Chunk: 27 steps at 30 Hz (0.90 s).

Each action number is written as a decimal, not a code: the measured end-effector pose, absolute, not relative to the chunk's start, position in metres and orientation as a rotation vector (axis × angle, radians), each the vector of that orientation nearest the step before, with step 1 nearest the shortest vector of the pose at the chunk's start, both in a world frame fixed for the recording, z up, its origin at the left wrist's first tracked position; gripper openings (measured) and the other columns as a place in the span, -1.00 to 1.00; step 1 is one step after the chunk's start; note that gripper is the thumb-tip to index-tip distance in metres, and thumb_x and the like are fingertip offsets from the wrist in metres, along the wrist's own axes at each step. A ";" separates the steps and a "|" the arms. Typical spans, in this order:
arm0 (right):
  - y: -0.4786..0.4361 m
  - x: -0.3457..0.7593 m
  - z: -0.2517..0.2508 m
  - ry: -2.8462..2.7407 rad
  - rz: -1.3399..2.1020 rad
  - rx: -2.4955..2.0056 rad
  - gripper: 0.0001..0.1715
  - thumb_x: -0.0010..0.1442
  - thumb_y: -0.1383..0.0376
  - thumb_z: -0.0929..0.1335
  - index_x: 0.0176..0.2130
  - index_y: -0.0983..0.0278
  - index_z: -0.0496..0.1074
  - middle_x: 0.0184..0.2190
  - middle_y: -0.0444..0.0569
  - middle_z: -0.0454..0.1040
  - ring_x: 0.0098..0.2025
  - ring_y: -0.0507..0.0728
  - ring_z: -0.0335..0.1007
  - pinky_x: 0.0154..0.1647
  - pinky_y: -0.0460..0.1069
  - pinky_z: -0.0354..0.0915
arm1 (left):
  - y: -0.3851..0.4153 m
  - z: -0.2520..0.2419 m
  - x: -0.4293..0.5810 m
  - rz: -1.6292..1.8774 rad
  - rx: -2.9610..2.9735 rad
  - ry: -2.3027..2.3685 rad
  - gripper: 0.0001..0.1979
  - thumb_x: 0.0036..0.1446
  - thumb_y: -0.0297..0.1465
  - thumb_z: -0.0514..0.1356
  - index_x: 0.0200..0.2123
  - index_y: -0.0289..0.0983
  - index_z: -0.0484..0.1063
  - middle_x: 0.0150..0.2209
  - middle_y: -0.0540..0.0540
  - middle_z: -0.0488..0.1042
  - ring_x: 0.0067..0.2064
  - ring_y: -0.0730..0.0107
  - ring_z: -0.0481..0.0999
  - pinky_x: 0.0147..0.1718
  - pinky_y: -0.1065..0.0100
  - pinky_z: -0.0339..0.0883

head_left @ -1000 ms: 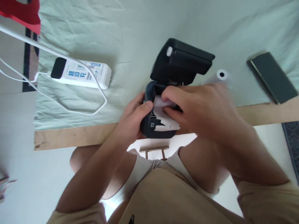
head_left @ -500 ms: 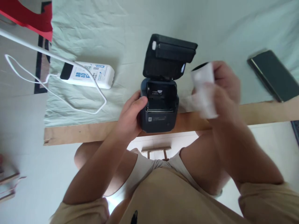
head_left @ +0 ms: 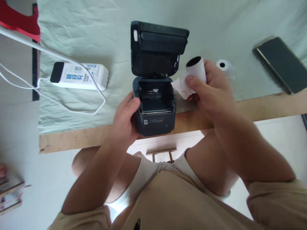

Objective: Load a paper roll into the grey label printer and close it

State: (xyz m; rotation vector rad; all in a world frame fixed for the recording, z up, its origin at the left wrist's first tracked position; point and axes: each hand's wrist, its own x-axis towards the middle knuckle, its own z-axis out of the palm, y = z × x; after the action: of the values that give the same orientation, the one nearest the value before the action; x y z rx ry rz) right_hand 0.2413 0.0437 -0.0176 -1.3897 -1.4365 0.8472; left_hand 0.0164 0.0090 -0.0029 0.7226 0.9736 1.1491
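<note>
A dark portable label printer [head_left: 155, 119] rests at the table's front edge, its lid [head_left: 158, 48] swung up and back, the paper bay bare inside. My left hand [head_left: 127, 116] grips the printer's left side, thumb on the rim. Just right of the bay, my right hand [head_left: 208, 86] is closed around a white paper roll [head_left: 198, 68] with a dark core. The roll's loose, torn end [head_left: 181, 89] points toward the printer. Behind that hand, a second small white roll [head_left: 223, 65] stands on the cloth.
A white power bank [head_left: 81, 76] with a plugged-in white cable [head_left: 72, 110] lies to the left. At the right lies a dark phone [head_left: 279, 64]. Pale green cloth [head_left: 115, 19] covers the table, whose wooden edge [head_left: 79, 137] faces me. Something red [head_left: 19, 19] sits far left.
My right hand has brought the paper roll leftward, closer to the printer, and its loose end now hangs toward the bay. The second roll has come into sight. The view has shifted slightly.
</note>
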 end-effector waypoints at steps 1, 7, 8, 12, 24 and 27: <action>0.042 0.241 -0.015 -1.509 0.714 -1.407 -0.58 0.27 -0.09 0.38 -0.13 0.18 0.41 -0.32 -0.13 0.51 -0.37 0.03 0.40 -0.46 -0.07 0.28 | 0.009 -0.004 0.016 1.172 0.721 0.989 -0.77 0.23 -0.17 0.31 -0.20 -0.21 0.60 -0.22 -0.05 0.65 -0.05 0.16 0.70 -0.15 0.24 0.67; 0.033 0.240 -0.003 -1.754 0.233 -1.430 -0.72 0.34 0.02 0.33 -0.15 0.16 0.42 -0.35 -0.09 0.49 -0.36 0.08 0.37 -0.30 0.02 0.32 | 0.007 -0.006 0.013 1.157 0.727 1.069 -0.75 0.23 -0.13 0.30 -0.22 -0.19 0.55 -0.20 -0.07 0.64 -0.01 0.09 0.68 -0.21 0.24 0.66; 0.034 0.240 -0.005 -1.745 0.228 -1.446 -0.75 0.30 0.08 0.37 -0.11 0.15 0.42 -0.34 -0.08 0.51 -0.37 0.08 0.37 -0.32 0.02 0.33 | 0.007 -0.005 0.013 1.156 0.735 1.064 -0.75 0.22 -0.14 0.30 -0.22 -0.19 0.56 -0.21 -0.07 0.64 -0.01 0.08 0.68 -0.21 0.24 0.66; 0.042 0.242 -0.017 -1.818 0.189 -1.513 -0.68 0.05 0.28 0.45 -0.15 0.14 0.41 -0.26 -0.06 0.55 -0.30 0.11 0.42 -0.28 0.04 0.38 | 0.008 -0.003 0.015 1.143 0.751 1.040 -0.76 0.21 -0.14 0.31 -0.22 -0.19 0.58 -0.27 -0.09 0.62 -0.03 0.05 0.68 -0.20 0.20 0.66; 0.027 0.290 0.025 -1.716 -0.152 -1.369 -0.61 0.21 0.22 0.43 0.05 0.08 0.52 -0.04 0.04 0.55 0.01 0.25 0.53 0.02 0.16 0.42 | 0.007 0.004 0.014 1.122 0.617 1.048 -0.76 0.17 -0.17 0.36 -0.22 -0.21 0.58 -0.23 -0.05 0.64 -0.24 0.30 0.67 -0.33 0.37 0.62; 0.046 0.314 -0.004 -1.779 -0.062 -1.574 -0.44 0.13 0.01 0.52 0.06 0.14 0.51 -0.02 0.15 0.51 -0.09 0.24 0.52 -0.04 0.17 0.43 | 0.008 0.004 0.015 1.106 0.642 1.041 -0.75 0.18 -0.15 0.35 -0.19 -0.19 0.59 -0.29 -0.05 0.63 -0.23 0.23 0.68 -0.33 0.32 0.62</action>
State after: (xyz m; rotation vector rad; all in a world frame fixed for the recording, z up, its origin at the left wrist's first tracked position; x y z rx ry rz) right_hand 0.3136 0.0456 -0.0037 -1.5737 -1.7789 -0.0621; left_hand 0.0152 0.0078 0.0039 0.6417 1.0407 1.1061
